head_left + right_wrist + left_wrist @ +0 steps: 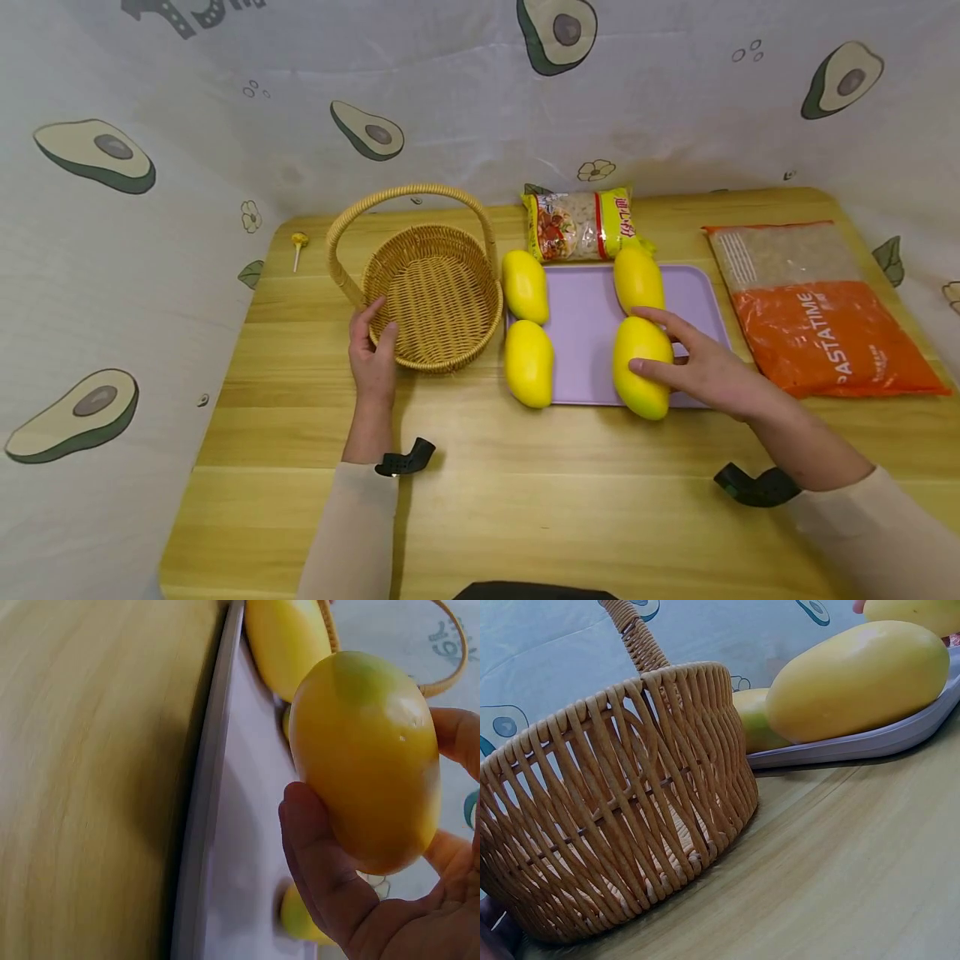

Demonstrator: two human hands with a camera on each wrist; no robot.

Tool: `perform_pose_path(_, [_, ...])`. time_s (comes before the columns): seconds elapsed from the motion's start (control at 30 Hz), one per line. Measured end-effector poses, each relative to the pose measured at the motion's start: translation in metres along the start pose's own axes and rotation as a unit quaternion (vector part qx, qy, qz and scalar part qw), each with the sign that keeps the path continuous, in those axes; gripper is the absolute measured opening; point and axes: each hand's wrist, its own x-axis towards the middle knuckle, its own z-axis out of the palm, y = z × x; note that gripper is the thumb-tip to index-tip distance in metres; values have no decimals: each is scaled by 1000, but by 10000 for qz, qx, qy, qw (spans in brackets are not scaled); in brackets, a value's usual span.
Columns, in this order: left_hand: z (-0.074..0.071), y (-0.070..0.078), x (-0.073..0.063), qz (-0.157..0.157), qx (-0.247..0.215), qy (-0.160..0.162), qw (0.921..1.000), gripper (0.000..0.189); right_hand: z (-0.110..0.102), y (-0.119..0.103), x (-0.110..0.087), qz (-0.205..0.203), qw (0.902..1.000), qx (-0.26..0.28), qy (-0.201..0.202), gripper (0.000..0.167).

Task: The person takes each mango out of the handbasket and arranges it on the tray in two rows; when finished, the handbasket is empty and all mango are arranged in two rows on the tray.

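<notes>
My right hand [705, 367] grips a yellow mango [640, 375] with thumb and fingers on opposite sides. In the right wrist view this mango [367, 765] is raised over the lilac tray [240, 862], its tip greenish. Another mango [637, 279] lies just behind it, and two more mangoes, one at the back [525, 287] and one in front [529, 364], lie along the tray's left edge. My left hand [372, 358] rests against the left side of a woven basket [442, 308] with an arched handle, fingers and thumb spread. Only a bit of that hand shows in the left wrist view.
Behind the lilac tray [581, 333] lies a yellow-ended food packet [577, 225]. To the right is a large orange PASTATIME bag [825, 317]. A yellow lollipop [299, 240] lies left of the basket. An avocado-print cloth [465, 100] hangs around the wooden table [525, 500].
</notes>
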Motion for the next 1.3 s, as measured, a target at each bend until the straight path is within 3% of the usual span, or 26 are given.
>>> perform_pose_path(0.23, [0,0,-1,-121,48,-4,9999,44,-3,9,4,41,9998,-191,24,84])
perform_pose_path(0.67, [1,1,0,-67,71,8,10000,45,-8,14,11,300,9982,-523,19,85])
perform_pose_path(1.3, [0,0,-1,-105,60,-37,9999,45,-12,20,15,295,9979,-579,23,82])
